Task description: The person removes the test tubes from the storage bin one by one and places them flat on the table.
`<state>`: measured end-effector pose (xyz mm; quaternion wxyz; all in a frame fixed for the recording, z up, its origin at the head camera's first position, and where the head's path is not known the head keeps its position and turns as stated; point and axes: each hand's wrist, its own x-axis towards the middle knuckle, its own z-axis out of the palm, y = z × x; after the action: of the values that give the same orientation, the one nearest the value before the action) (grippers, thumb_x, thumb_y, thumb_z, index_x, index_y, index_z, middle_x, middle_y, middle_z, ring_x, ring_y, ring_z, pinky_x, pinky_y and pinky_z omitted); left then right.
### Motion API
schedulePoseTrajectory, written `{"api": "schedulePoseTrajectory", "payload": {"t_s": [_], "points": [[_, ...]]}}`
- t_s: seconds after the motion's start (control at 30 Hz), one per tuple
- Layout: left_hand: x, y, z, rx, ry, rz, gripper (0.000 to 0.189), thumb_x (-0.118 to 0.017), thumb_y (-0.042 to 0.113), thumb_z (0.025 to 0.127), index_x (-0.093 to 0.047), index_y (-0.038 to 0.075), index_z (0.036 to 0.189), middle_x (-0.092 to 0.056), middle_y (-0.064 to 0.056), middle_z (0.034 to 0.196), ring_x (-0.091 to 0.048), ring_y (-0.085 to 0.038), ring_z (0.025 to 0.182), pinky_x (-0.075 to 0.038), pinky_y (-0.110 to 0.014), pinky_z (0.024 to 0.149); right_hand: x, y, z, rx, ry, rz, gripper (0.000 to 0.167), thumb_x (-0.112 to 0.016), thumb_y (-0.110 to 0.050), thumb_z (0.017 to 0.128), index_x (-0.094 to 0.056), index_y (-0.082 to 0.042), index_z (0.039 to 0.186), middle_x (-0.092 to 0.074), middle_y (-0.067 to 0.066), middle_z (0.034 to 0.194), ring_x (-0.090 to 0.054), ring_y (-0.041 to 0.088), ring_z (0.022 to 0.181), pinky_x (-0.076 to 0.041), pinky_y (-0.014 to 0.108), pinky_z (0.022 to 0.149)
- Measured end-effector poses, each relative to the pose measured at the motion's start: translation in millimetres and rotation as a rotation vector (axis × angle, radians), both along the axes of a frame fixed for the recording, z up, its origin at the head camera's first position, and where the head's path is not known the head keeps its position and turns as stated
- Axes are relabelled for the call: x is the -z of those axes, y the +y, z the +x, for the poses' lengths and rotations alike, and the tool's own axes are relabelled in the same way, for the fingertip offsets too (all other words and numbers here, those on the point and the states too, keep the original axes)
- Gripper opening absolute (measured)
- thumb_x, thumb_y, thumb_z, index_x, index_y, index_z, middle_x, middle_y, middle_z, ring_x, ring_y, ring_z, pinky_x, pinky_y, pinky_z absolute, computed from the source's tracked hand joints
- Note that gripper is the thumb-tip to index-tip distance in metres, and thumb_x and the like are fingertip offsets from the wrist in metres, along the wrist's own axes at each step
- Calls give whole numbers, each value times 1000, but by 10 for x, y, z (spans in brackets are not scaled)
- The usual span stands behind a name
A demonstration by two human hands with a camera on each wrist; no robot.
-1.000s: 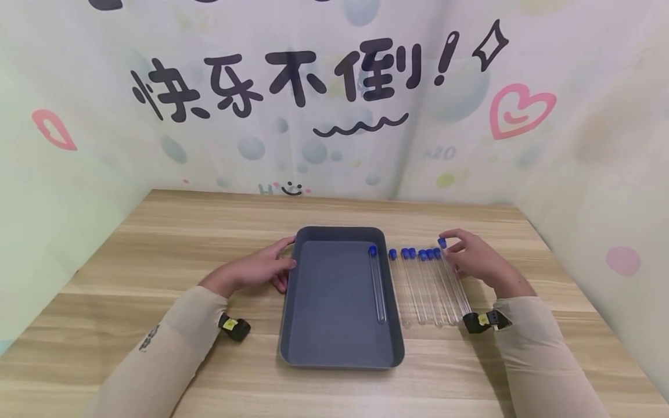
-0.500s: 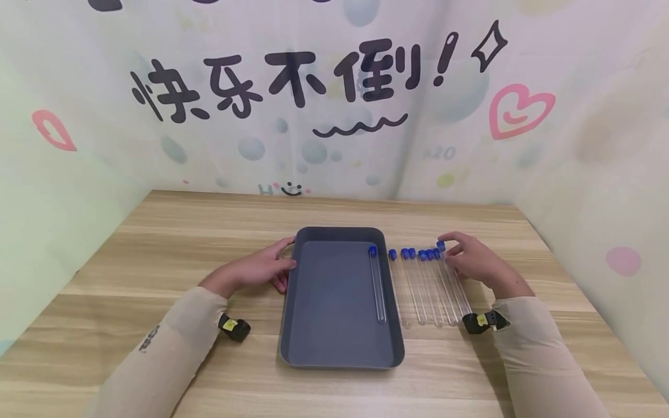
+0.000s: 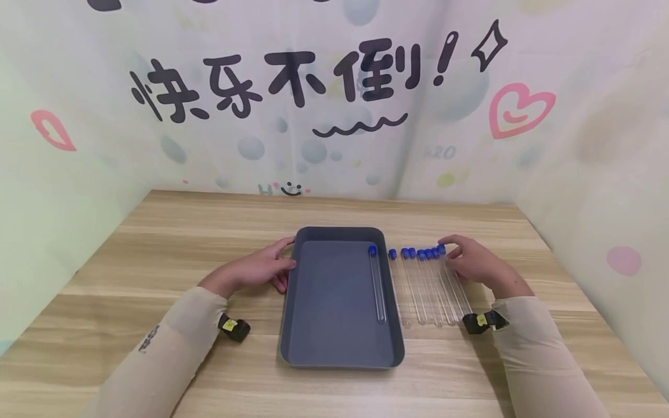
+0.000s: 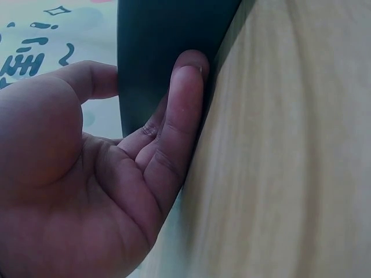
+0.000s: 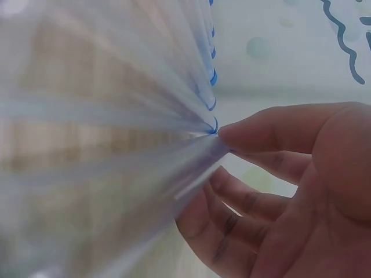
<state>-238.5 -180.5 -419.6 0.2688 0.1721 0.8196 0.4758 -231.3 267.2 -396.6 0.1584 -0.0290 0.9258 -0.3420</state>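
Observation:
At the right end of a row of clear test tubes [image 3: 421, 290] with blue caps, my right hand [image 3: 478, 262] pinches the outermost test tube [image 3: 442, 249] near its cap. In the right wrist view the thumb meets the tube just at the cap end, with the other fingers beneath. That cap lies close beside the neighbouring caps. My left hand [image 3: 256, 270] rests against the left side of a grey tray [image 3: 290, 302], its fingers fairly straight along the outer wall in the left wrist view. One capped test tube [image 3: 377, 290] lies inside the tray, near its right wall.
The wooden table [image 3: 219, 360] carries the tray at its middle, with the tube row right beside it. A printed cloth backdrop [image 3: 251, 151] hangs behind the table. Black wrist cameras [image 3: 236, 328] sit on both sleeves.
My right hand has lowered the outermost tube's cap end slightly, bringing it down level with the other caps. The left hand and the tray have stayed in place.

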Motion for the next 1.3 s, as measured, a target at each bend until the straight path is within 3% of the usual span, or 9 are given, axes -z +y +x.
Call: {"api": "schedulePoseTrajectory", "payload": {"t_s": [0.57, 1.3], "points": [[-9, 12, 5, -3, -8, 6, 70, -44, 18, 104, -5, 16, 162, -65, -14, 87, -66, -21, 69, -61, -36, 72, 43, 23, -7, -31, 17, 14, 58, -52, 2, 89, -38, 7, 145, -57, 28, 111, -58, 20, 71, -53, 31, 63], [-7, 16, 11, -5, -16, 13, 70, -44, 18, 104, -3, 16, 162, -64, -13, 86, -65, -21, 69, -61, -36, 72, 21, 9, 0, -24, -4, 39, 56, -51, -3, 94, -36, 5, 147, -58, 29, 113, -60, 22, 73, -55, 32, 63]]}}
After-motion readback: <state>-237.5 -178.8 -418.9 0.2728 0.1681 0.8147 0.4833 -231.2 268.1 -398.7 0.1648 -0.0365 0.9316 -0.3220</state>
